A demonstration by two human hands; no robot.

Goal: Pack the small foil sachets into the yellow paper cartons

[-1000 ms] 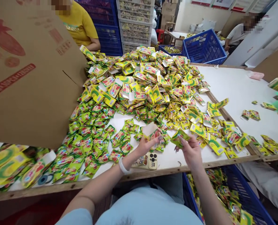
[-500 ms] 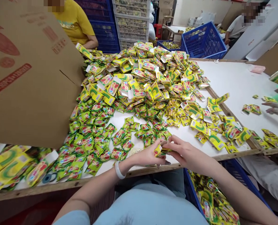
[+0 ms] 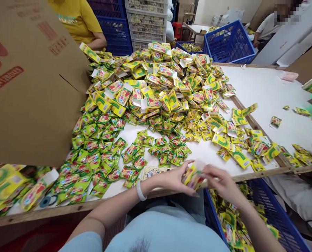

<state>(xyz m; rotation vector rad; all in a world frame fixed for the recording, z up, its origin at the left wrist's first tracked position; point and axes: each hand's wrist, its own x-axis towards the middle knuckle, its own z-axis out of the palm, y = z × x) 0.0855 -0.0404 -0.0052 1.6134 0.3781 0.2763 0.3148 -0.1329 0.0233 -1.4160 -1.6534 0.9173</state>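
My left hand (image 3: 175, 181) is closed round a small yellow printed box (image 3: 192, 176) above the table's front edge. A pale end of the box faces up, blurred by motion. My right hand (image 3: 221, 182) has its curled fingers at the right side of the same box, seemingly pinching its edge. Below and behind the left wrist lies a flat cartoon-printed card (image 3: 156, 172). Small green sachets (image 3: 170, 152) lie in a loose group just beyond my hands. Yellow sachets (image 3: 195, 127) lie farther back to the right.
Behind the sachets rises a heap of small yellow boxes (image 3: 156, 80). A large brown carton (image 3: 32, 105) stands at the left. Below the table, a blue crate (image 3: 271, 213) holds yellow boxes. A wooden strip (image 3: 258, 127) divides the table at right. A person in yellow (image 3: 79, 21) is behind.
The small box has turned and moved slightly right, now showing more of its printed face. My right hand has shifted right and down. At far right, a co-worker's hand has drawn back.
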